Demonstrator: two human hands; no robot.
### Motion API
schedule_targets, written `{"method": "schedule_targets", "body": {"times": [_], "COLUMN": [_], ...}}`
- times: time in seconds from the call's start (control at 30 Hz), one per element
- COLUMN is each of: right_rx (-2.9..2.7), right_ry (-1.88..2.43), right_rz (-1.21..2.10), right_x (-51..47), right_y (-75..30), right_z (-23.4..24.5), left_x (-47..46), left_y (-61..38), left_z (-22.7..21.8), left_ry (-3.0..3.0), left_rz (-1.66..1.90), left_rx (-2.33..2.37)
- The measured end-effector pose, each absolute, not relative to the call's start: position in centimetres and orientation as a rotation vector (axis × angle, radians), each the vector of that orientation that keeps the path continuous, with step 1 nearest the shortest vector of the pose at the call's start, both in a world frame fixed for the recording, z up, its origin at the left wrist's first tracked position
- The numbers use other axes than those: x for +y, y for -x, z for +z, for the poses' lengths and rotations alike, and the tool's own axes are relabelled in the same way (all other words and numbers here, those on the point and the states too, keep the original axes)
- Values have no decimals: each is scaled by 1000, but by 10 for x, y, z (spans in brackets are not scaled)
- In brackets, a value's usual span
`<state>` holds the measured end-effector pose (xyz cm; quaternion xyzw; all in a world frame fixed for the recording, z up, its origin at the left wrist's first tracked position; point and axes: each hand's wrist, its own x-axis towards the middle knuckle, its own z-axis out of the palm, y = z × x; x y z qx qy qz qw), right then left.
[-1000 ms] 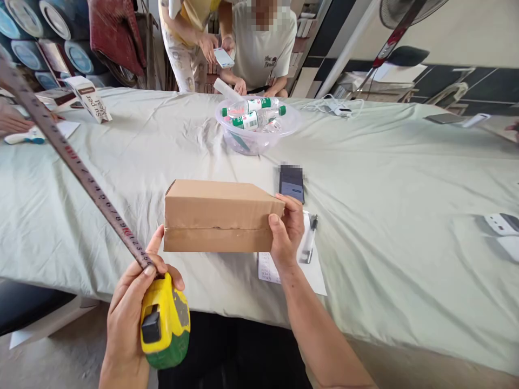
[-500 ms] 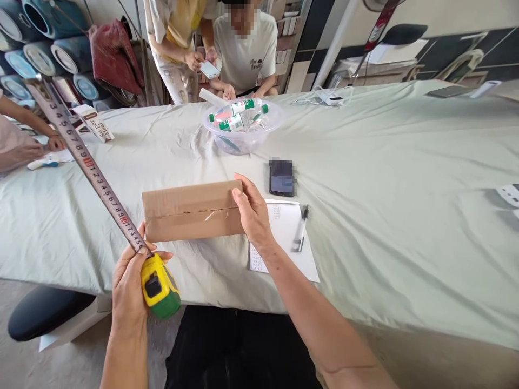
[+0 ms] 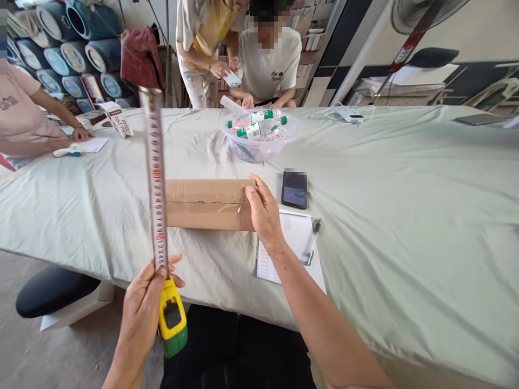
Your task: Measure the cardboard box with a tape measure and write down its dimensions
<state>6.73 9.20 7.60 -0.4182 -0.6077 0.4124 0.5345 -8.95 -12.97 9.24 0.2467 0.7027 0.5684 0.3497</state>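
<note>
My left hand (image 3: 144,294) is closed around a yellow and green tape measure (image 3: 173,319), its thumb on the blade where it leaves the case. The long metal blade (image 3: 156,189) sticks up and away from me, crossing in front of the left end of a brown cardboard box (image 3: 206,205). My right hand (image 3: 265,213) grips the right end of that box, thumb on the near face and fingers behind. Beneath my right wrist lie sheets of paper (image 3: 270,265) with handwritten figures, and a pen (image 3: 313,242) rests on them.
A phone (image 3: 294,189) lies beyond the papers. Farther back stands a clear plastic basin (image 3: 253,151) of bottles. One person (image 3: 24,113) sits at the left, two more (image 3: 270,65) are across the cloth-covered table (image 3: 389,216). A black stool (image 3: 57,292) stands at the lower left.
The tape measure has swung from a leftward slant to nearly upright, and my left hand has moved lower and slightly right. The box has tilted level in my right hand. The view has shifted left.
</note>
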Motion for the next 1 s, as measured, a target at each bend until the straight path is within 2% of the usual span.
{"method": "schedule_targets", "body": {"times": [0.13,0.3,0.5,1.0], "right_rx": [-1434,-1462,-1498,-1477], "right_ry": [1033,1070,1010,1026], "right_rz": [986,989,850,945], "right_x": [90,79,75,86], "right_y": [-66,-67,-68,-66], "right_z": [79,78,68,72], "left_x": [-131,-129,-134,-144], "left_y": [64,32,27,22], "left_z": [81,73,68,52], "left_ry": [-594,-523,-540,-574], "left_rz": [1236,1134,1117,1103], "left_rx": [1624,1480,1526,1574]}}
